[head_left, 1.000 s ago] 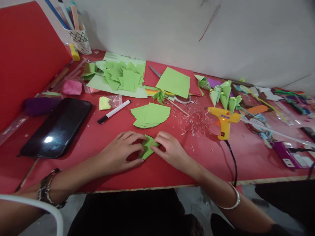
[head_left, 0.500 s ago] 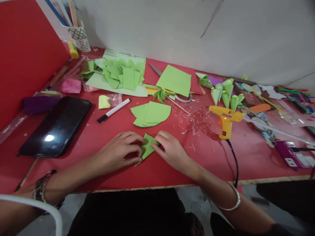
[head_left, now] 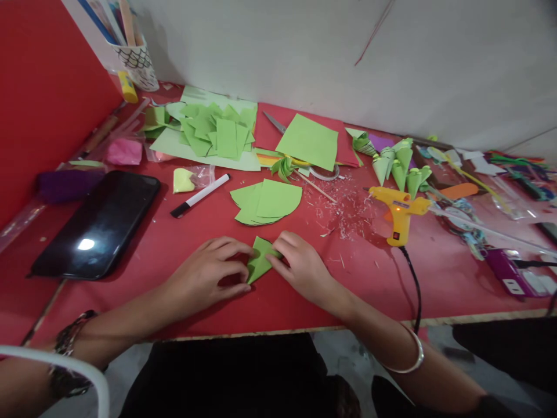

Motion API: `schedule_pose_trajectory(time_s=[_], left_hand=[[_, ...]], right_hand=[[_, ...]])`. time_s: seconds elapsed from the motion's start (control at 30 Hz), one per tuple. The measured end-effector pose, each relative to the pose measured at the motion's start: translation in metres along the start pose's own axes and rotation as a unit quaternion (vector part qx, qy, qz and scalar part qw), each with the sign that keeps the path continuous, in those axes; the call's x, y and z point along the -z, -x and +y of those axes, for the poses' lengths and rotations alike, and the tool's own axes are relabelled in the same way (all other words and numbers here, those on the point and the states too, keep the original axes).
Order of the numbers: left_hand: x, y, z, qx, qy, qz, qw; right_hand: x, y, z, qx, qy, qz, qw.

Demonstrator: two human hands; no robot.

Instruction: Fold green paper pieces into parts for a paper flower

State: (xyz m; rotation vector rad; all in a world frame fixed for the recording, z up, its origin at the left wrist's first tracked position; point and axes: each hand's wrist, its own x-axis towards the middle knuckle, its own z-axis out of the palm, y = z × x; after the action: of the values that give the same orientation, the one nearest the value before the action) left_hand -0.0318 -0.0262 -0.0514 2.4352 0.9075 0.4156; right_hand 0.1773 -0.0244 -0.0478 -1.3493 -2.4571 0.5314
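A small piece of green paper (head_left: pixel 260 261) lies near the table's front edge, narrowing to a point toward me. My left hand (head_left: pixel 217 266) curves along its left side, fingertips and thumb closed at the paper's edge. On the other side my right hand (head_left: pixel 300 264) pinches the right edge between thumb and fingers. Just beyond my hands rest several overlapping green paper quarter-circles (head_left: pixel 278 200). A white marker with a black cap (head_left: pixel 200 195) lies to their left.
A yellow glue gun (head_left: pixel 400 212) with a black cord stands at right, near paper scraps (head_left: pixel 348 212). Rolled green paper cones (head_left: pixel 398 165) lie behind it. At left is a black phone (head_left: pixel 98 223). Cut green pieces (head_left: pixel 217 130), scissors (head_left: pixel 273 121) and a cup (head_left: pixel 137 64) line the back.
My left hand has shifted slightly left and toward me, and the paper's lower tip now shows at my thumb. My right hand has barely moved.
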Motion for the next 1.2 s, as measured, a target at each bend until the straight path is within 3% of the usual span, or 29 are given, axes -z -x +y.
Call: schedule_pose_trajectory(time_s=[0.23, 0.4, 0.67, 0.87, 1.2], left_hand=[[0.003, 0.000, 0.003, 0.016, -0.006, -0.011, 1.000], [0.013, -0.001, -0.002, -0.015, 0.003, -0.053, 0.998], [0.009, 0.001, -0.009, -0.020, -0.008, -0.049, 0.999], [0.007, 0.002, -0.004, -0.015, -0.010, -0.022, 1.000], [0.010, -0.002, 0.005, 0.028, -0.009, -0.024, 0.999]], right_hand=[[0.004, 0.000, 0.002, -0.002, -0.054, 0.001, 0.999], [0.016, 0.003, 0.003, 0.055, -0.139, -0.028, 0.988], [0.012, 0.004, -0.004, 0.164, -0.031, -0.057, 0.984], [0.007, -0.002, -0.003, 0.156, -0.051, -0.068, 0.984], [0.002, -0.012, -0.005, 0.157, -0.078, -0.051, 0.983]])
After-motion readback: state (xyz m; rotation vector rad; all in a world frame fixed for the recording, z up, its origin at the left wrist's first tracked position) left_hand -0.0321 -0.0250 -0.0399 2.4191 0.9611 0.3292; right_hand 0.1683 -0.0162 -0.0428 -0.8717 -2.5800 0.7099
